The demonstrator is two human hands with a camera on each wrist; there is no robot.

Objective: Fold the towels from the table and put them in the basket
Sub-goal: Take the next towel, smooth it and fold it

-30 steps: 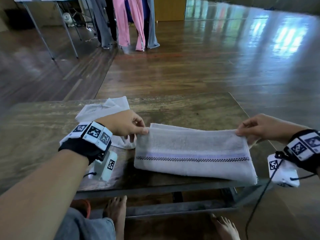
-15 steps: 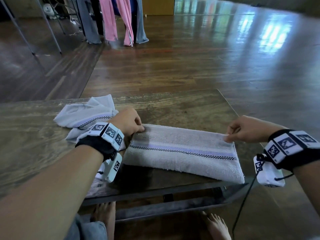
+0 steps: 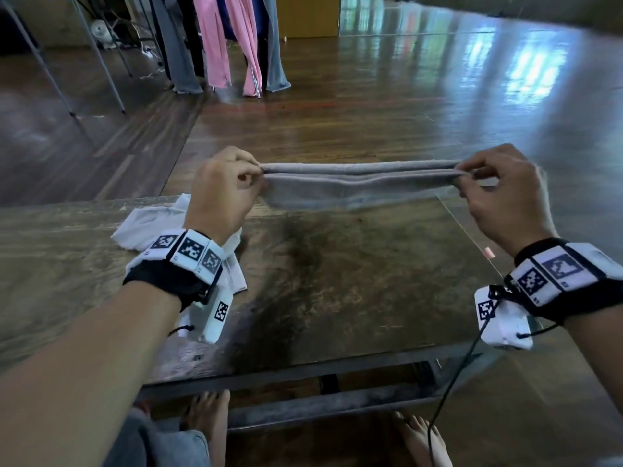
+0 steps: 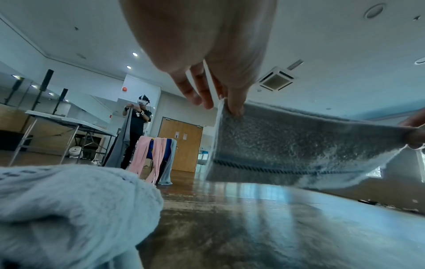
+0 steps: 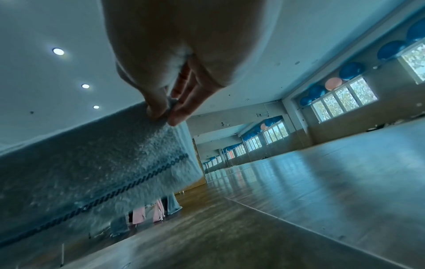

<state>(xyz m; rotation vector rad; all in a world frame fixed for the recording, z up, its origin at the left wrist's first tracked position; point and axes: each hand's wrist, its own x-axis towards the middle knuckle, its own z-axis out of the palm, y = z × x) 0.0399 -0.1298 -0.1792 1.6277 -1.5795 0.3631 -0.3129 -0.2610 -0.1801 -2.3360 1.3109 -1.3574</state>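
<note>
1. The grey towel (image 3: 360, 183) is up in the air, over the far part of the desk (image 3: 337, 281). It is folded and pulled out long from left to right. From the wrist views you can see a dark woven stripe near its bottom edge.
2. Your left hand (image 3: 222, 193) holds the left end of the grey towel. Its grip is narrow, thumb and fingers pinching the top corner.
3. Your right hand (image 3: 505, 193) holds the right end the same way, pinching the cloth with thumb and fingers (image 5: 158, 107).
4. Both hands are raised at about the same height, so the grey towel hangs flat between them and does not touch the desk.
5. A white towel (image 3: 151, 227) lies crumpled on the desk, on the left, under your left wrist.
6. Far off on the wood floor, pink and grey clothes (image 3: 236, 45) hang down.
7. In the left wrist view, another person (image 4: 140, 127) stands far away by those clothes.
8. Your bare feet (image 3: 209, 419) show under the near edge of the desk.
</note>
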